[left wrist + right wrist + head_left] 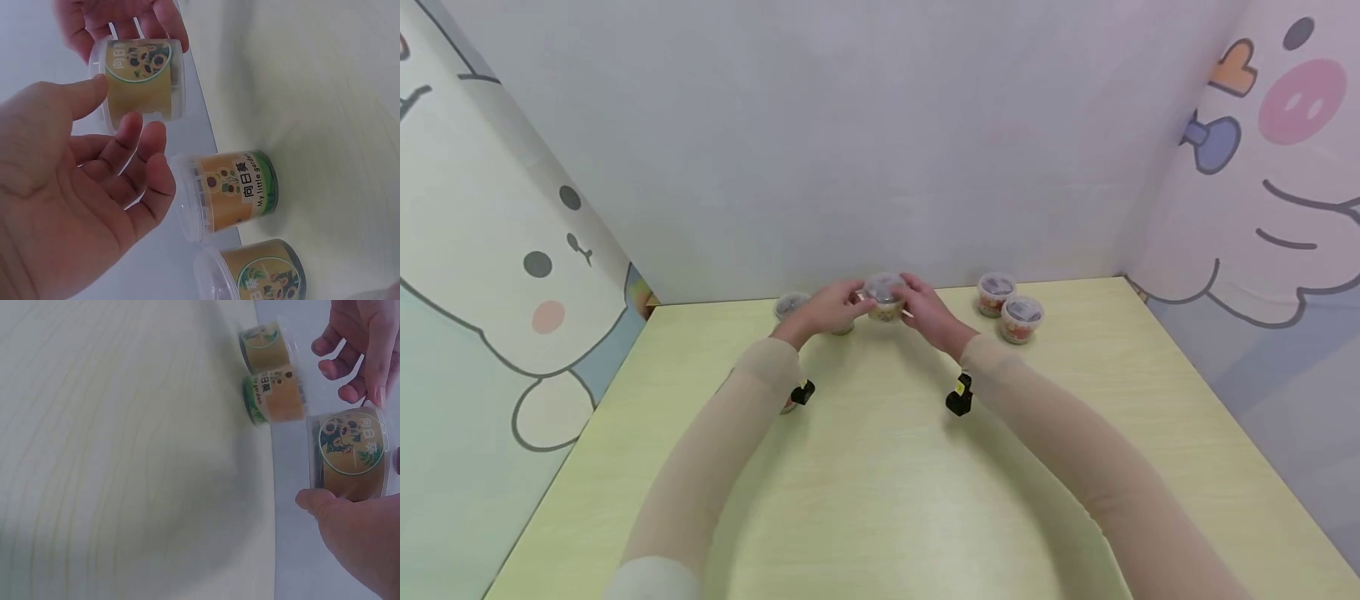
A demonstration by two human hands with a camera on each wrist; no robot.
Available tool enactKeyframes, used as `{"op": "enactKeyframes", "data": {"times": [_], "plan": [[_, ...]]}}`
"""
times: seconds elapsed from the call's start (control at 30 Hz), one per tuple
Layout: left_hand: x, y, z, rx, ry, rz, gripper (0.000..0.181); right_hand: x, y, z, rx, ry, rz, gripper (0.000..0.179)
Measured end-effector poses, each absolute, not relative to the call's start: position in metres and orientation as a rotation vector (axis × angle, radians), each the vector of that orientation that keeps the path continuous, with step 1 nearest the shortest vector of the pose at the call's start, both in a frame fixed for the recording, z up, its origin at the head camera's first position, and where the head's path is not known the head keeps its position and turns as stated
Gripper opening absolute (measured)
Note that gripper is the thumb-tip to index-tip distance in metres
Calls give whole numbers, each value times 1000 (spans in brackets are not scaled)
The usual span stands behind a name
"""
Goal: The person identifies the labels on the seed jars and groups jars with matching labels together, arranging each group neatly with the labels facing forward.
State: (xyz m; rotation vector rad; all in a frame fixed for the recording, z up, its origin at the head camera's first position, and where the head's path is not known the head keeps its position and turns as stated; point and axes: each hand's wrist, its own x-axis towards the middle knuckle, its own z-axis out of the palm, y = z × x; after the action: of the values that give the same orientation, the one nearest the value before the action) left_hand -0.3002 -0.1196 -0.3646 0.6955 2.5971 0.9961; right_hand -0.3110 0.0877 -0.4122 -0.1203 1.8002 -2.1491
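A clear lidded plastic cup [883,310] with a sunflower-printed paper sleeve is in the air above the table's far edge. My right hand [931,318] grips it from the right; the right wrist view shows the thumb on one side of the cup [351,453]. On its left, my left hand [829,308] has its thumb at the cup's edge. The left fingers, loosely bent in the left wrist view, are not wrapped round it. Two similar cups, one printed "My little garden" [234,190] and another [269,272], stand beside the left hand.
Two more lidded cups, a rear one [996,293] and a nearer one [1021,320], stand close together at right. Another cup [788,406] is mostly hidden by the left forearm. Behind the pale wooden table [880,500] rises a plain wall [880,142].
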Motion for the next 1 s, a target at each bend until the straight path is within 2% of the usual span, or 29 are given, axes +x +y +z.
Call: {"op": "enactKeyframes", "data": {"times": [0.27,0.6,1.0], "plan": [[-306,-118,-376,624,2594,969,43,-316,73,-431,-73,1842,-2185,62],[-305,-114,-391,570,2621,916,67,-316,68,-442,-55,1906,-2156,61],[-303,-112,-402,461,2550,1012,71,-316,66,-450,-81,2005,-2088,59]]}}
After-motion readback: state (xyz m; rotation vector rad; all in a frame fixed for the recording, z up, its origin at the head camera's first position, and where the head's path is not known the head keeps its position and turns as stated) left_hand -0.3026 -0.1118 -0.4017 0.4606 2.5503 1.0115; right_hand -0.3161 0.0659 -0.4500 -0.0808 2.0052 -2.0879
